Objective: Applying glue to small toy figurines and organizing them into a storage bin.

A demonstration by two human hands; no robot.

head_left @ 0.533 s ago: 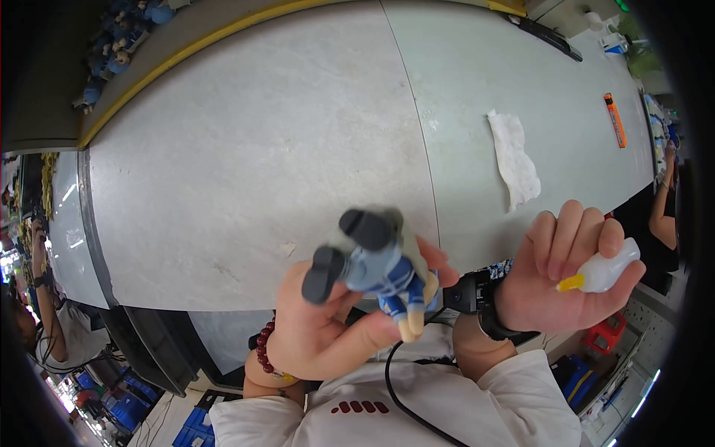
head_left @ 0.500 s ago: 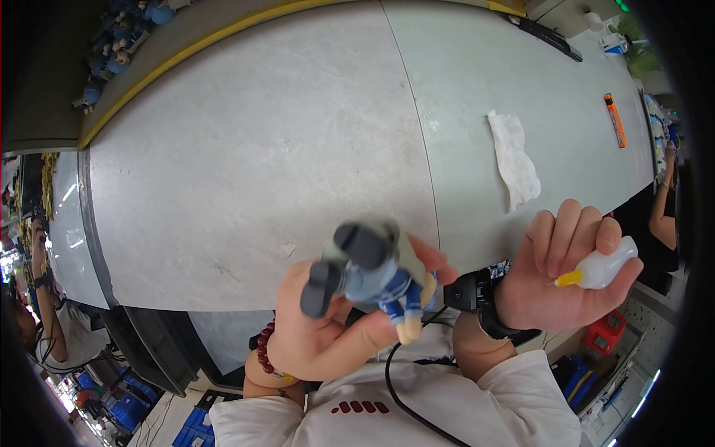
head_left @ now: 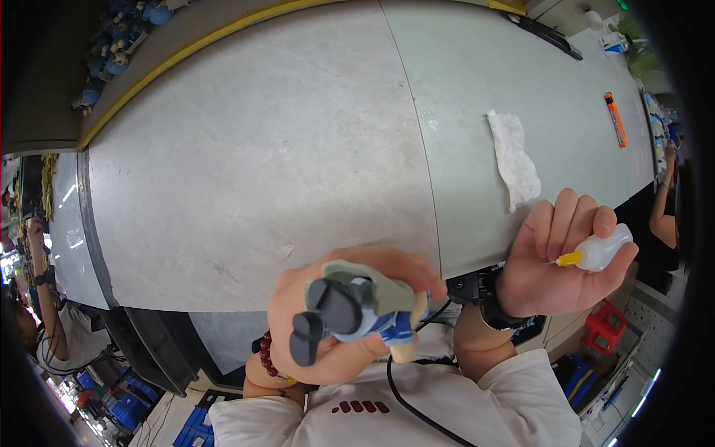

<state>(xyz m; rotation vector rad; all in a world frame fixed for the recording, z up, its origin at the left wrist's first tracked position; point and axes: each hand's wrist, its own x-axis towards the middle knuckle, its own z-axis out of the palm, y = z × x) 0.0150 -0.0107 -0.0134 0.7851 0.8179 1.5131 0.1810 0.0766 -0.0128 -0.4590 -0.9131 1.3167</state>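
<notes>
Fingers closed around a figurine (head_left: 370, 307), my left grip (head_left: 387, 262) holds it by the near edge of the tabletop (head_left: 261, 171), its dark shoes (head_left: 337, 307) to the left. My right grip (head_left: 532, 272), palm up at the right, pinches a white bottle (head_left: 605, 249) between thumb and curled fingers, yellow nozzle (head_left: 570, 259) pointing left. Beyond it, a crumpled tissue (head_left: 514, 160) and an orange stick (head_left: 616, 119) lie well apart.
</notes>
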